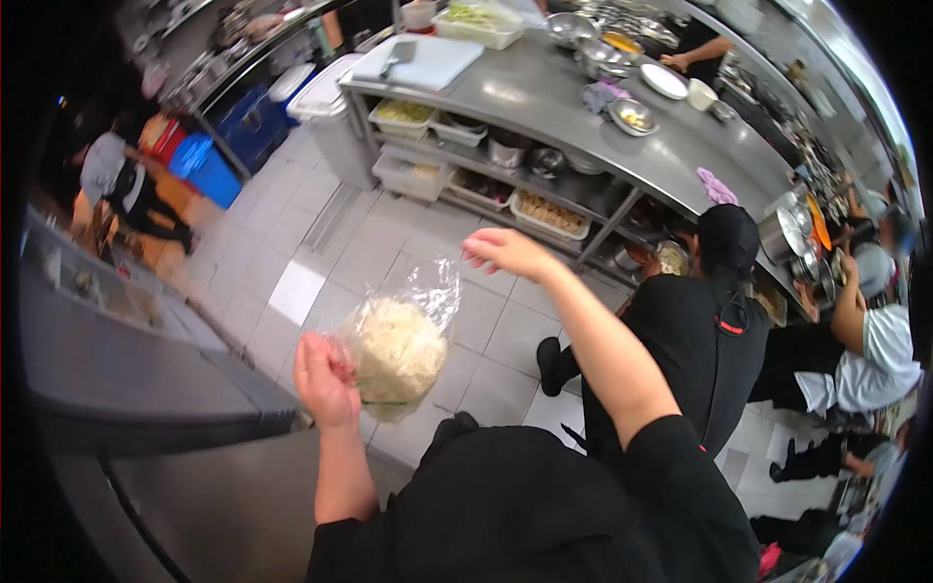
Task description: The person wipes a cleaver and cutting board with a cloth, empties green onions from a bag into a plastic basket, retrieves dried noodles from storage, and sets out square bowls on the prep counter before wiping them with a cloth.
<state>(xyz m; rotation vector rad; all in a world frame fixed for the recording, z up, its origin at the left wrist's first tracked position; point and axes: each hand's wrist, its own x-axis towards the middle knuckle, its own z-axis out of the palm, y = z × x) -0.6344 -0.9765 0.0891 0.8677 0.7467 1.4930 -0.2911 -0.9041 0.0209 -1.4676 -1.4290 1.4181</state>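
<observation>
My left hand [326, 379] is closed on the lower left side of a clear plastic bag [442, 291]. Inside the bag is a rounded mass of pale, crumbly-looking food [397, 345], whose exact kind I cannot make out. A green line crosses the bag's lower part. The bag hangs in the air over the tiled floor, and its loose upper film stands out toward the right. My right hand [505, 255] is just beyond that upper edge, fingers bent and slightly apart, with nothing visible in them.
A steel counter [544, 92] carries a white cutting board [418, 63] with a knife or cleaver, plus bowls. Food containers fill its lower shelf. A crouching co-worker in black [695, 340] is close on my right. Metal cabinets [155, 360] stand left; other people work farther off.
</observation>
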